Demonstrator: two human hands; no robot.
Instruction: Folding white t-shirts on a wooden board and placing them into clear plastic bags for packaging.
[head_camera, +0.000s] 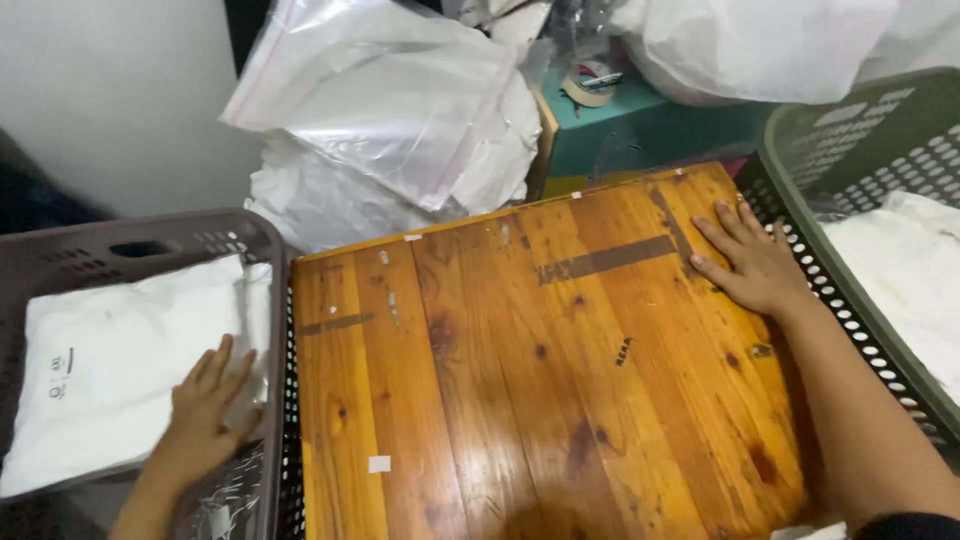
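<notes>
White bagged bundle (130, 360) — smooth, flat, in the brown basket (120, 240) — under spread left hand (205, 410); right hand (750, 262) flat, spread on wood.

Head camera, looking steeply down, close in.
One view only: wooden board (540, 370) fills the centre, forearms entering from the bottom edge.

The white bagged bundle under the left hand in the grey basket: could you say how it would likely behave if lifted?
The white bagged bundle looks soft and creased, so probably floppy and light. Its glossy wrapping may slide under the left hand.
</notes>
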